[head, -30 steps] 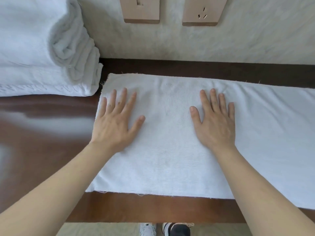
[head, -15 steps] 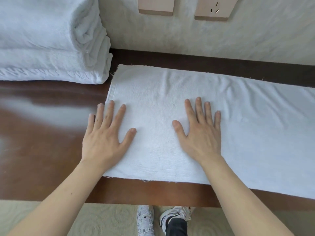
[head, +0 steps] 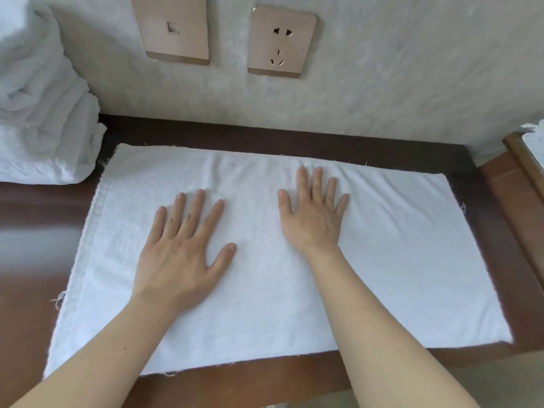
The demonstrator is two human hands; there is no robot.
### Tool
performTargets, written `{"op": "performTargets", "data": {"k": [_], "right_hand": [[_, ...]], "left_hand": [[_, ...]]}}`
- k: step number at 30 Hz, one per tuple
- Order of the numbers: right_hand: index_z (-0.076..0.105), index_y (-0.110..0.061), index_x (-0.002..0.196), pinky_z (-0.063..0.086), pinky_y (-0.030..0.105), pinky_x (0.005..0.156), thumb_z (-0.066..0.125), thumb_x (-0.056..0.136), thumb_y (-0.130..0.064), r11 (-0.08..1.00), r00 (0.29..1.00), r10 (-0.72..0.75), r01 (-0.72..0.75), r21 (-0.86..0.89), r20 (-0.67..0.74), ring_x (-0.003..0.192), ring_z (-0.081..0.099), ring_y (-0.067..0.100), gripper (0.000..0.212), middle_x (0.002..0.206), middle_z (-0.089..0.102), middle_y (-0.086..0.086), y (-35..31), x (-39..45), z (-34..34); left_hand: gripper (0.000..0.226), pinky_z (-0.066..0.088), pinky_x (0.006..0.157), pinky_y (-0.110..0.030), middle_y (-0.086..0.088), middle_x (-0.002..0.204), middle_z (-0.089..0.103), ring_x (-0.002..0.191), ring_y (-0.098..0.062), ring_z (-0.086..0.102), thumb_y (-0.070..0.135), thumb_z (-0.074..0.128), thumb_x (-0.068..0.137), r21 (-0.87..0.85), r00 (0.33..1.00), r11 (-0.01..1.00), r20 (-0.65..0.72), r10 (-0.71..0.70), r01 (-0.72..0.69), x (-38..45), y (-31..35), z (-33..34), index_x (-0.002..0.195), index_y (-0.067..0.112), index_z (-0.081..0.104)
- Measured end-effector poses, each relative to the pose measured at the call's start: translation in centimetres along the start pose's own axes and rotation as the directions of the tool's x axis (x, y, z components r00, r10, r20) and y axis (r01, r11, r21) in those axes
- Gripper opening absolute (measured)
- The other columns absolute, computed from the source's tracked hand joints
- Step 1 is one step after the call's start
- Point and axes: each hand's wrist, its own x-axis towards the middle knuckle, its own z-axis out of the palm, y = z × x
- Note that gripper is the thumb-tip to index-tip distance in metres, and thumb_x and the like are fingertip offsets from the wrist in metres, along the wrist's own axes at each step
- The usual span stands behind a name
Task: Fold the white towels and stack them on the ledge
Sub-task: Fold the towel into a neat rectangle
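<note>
towel: white towel [head: 382, 260] spread flat on the dark brown worktop [head: 35, 245], long side running left-right, light creases near its far edge
left hand: left hand [head: 179, 254] palm down on the towel's left-centre, fingers straight and spread, thumb out to the right; grips nothing
right hand: right hand [head: 313, 214] palm down on the towel just right of centre and farther back, fingers straight and slightly fanned, tips close to the far edge; grips nothing
hand spacing: apart, a bare strip of towel between them; both forearms cross the near edge of the towel
stack: folded white towels [head: 38, 119] piled at far left on the worktop, against the wall; its right side sits just beside the towel's far-left corner, can't tell if touching
surface: glossy wood, glare patch on the left
wall: pale textured wall [head: 412, 69] right behind the worktop, with a switch plate [head: 173, 28] and a power socket [head: 281, 42], both rose-gold, above the towel
edges: towel's left side frayed with loose threads; near edge lies close to the worktop's front edge; narrow dark strip of worktop between far edge and wall
open room: bare worktop left of the towel, below the stack; a narrower strip on the right
</note>
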Motion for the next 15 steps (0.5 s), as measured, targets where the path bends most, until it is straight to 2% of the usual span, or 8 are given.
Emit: {"op": "performTargets", "data": {"k": [3,5,7,9,12,15], "right_hand": [[-0.009,-0.033,0.158,-0.016,0.055,0.119,0.009,0.098,-0.064,0.995,0.995,-0.095,0.094,0.015,0.017,0.151,-0.022,0.02,0.07,0.166,-0.018,-0.006,0.4,1.1,0.1],[-0.008,-0.034,0.158,-0.014,0.052,0.121,0.009,0.1,-0.062,0.996,0.996,-0.089,0.089,-0.001,0.001,0.152,-0.021,0.018,0.066,0.166,-0.017,-0.004,1.0,1.4,0.1],[-0.006,-0.035,0.158,-0.014,0.049,0.122,0.01,0.101,-0.06,0.995,0.995,-0.102,0.102,-0.007,-0.001,0.152,-0.02,0.019,0.065,0.167,-0.015,-0.004,1.3,1.5,0.0],[0.0,-0.035,0.159,-0.013,0.047,0.122,0.012,0.101,-0.059,0.989,0.992,-0.123,0.125,0.076,-0.031,0.153,-0.016,0.02,0.064,0.167,-0.011,-0.004,1.6,1.2,-0.2],[0.005,-0.032,0.159,-0.007,0.047,0.124,0.013,0.101,-0.055,0.989,0.993,-0.017,0.035,0.147,-0.121,0.154,-0.008,0.021,0.063,0.168,-0.005,-0.002,4.2,-0.3,-0.9],[0.0,-0.027,0.16,-0.006,0.048,0.124,0.011,0.1,-0.055,0.997,0.994,0.068,-0.064,0.051,-0.08,0.154,-0.012,0.021,0.067,0.168,-0.009,-0.001,8.2,-3.3,-1.2]], "left_hand": [[0.076,-0.003,0.125,-0.045,0.003,0.167,-0.012,0.152,-0.019,-0.017,0.072,0.004,0.094,-0.016,1.0,1.0,0.013,-0.018,0.018,0.1,0.5,-0.5,0.159,0.034,-0.003],[0.076,-0.001,0.125,-0.045,0.001,0.168,-0.005,0.154,-0.021,-0.012,0.071,0.01,0.095,-0.066,1.0,0.998,-0.011,-0.007,0.007,0.4,1.7,-0.7,0.16,0.031,0.005],[0.075,0.0,0.125,-0.044,0.0,0.168,0.002,0.154,-0.021,-0.008,0.069,0.013,0.096,-0.099,0.997,0.993,-0.038,0.066,-0.069,1.2,3.8,-0.6,0.16,0.03,0.01],[0.073,-0.003,0.125,-0.041,0.002,0.168,0.0,0.154,-0.019,-0.01,0.069,0.011,0.097,-0.106,0.99,0.985,-0.035,0.136,-0.139,2.4,5.8,-0.3,0.16,0.033,0.007],[0.071,-0.01,0.124,-0.039,0.007,0.167,-0.012,0.151,-0.014,-0.02,0.069,0.003,0.095,-0.077,0.991,0.988,0.013,0.134,-0.133,3.4,6.3,0.2,0.158,0.038,-0.006],[0.07,-0.005,0.125,-0.039,0.005,0.167,-0.009,0.152,-0.015,-0.016,0.068,0.006,0.095,-0.105,0.995,0.99,-0.002,0.098,-0.097,3.3,5.8,0.0,0.158,0.037,-0.001]]}}
